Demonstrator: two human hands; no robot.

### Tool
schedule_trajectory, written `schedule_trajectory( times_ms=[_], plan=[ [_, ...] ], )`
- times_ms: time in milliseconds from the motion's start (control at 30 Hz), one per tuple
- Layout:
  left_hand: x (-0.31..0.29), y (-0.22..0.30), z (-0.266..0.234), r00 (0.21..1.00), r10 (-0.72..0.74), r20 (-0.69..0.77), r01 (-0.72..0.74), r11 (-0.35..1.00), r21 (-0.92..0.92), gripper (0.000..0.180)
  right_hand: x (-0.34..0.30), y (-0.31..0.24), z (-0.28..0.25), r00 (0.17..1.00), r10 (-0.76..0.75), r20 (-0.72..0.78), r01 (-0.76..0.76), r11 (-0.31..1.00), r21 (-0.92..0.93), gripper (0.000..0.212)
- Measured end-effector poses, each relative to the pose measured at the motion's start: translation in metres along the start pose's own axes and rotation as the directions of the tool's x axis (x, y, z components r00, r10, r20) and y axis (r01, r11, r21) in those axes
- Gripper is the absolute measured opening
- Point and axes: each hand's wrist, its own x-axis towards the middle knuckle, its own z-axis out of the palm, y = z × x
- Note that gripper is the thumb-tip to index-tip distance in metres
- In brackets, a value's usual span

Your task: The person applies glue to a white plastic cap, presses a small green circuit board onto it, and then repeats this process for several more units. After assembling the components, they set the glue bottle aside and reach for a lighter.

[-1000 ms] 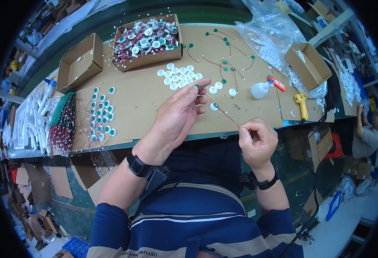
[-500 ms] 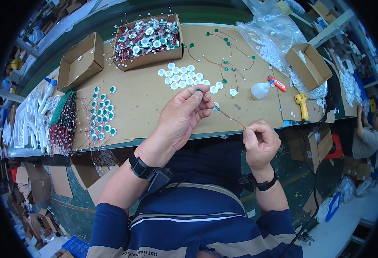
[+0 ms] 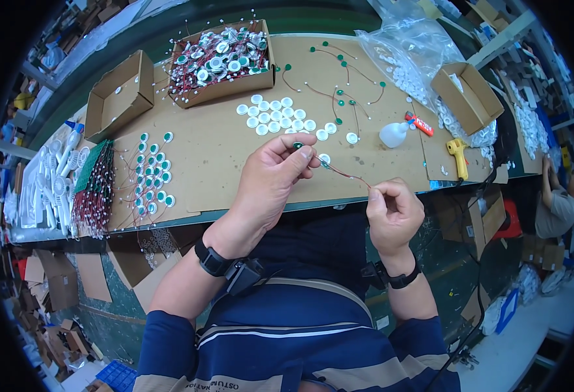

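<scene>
Between the thumb and fingers of my left hand (image 3: 267,179) is a small green disc (image 3: 298,145) with thin red-brown wires (image 3: 347,174) trailing from it. My right hand (image 3: 394,212) pinches the far end of those wires, so they stretch between both hands above the table's front edge. Beyond my hands, white round caps (image 3: 276,116) lie in loose rows on the cardboard. More wired green discs (image 3: 340,121) are scattered farther back. At left stand rows of white caps with green discs in them (image 3: 153,172), their wires trailing leftward.
A cardboard box (image 3: 225,85) heaped with wired discs stands at the back, beside another box (image 3: 120,98). To the right are a white squeeze bottle (image 3: 393,135), a yellow glue gun (image 3: 457,159), a red tube (image 3: 420,126) and a clear bag (image 3: 408,49). Another person (image 3: 557,206) sits far right.
The wires between my hands now hang a little slacker. The green disc shows more clearly at my left fingertips, and both hands have shifted slightly.
</scene>
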Motion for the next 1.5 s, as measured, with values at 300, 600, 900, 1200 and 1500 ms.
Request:
schedule_trajectory(
  times_ms=[300, 600, 900, 1200, 1500],
  plan=[
    [-0.003, 0.002, 0.004, 0.999, -0.014, -0.045, 0.019, 0.992, 0.125, 0.030, 0.000, 0.008, 0.001, 0.992, -0.040, -0.120, 0.039, 0.999, -0.012, 0.004],
    [-0.004, 0.007, 0.009, 0.998, -0.038, -0.040, 0.043, 0.991, 0.126, 0.032, -0.003, 0.007, 0.006, 0.998, 0.024, -0.061, -0.019, 0.997, 0.081, 0.004],
    [-0.003, 0.004, 0.006, 0.999, -0.033, -0.034, 0.035, 0.998, 0.043, 0.034, -0.001, 0.012, 0.008, 0.994, 0.087, -0.066, -0.083, 0.994, 0.066, 0.008],
    [-0.006, 0.007, 0.011, 0.998, -0.068, -0.008, 0.069, 0.998, 0.004, 0.035, -0.003, 0.010, 0.011, 0.994, 0.103, -0.028, -0.101, 0.992, 0.076, 0.006],
    [-0.002, -0.003, 0.010, 1.000, 0.005, -0.015, -0.005, 1.000, 0.000, 0.044, -0.004, 0.008, 0.014, 0.996, 0.086, -0.007, -0.085, 0.991, 0.105, 0.005]
  ],
)
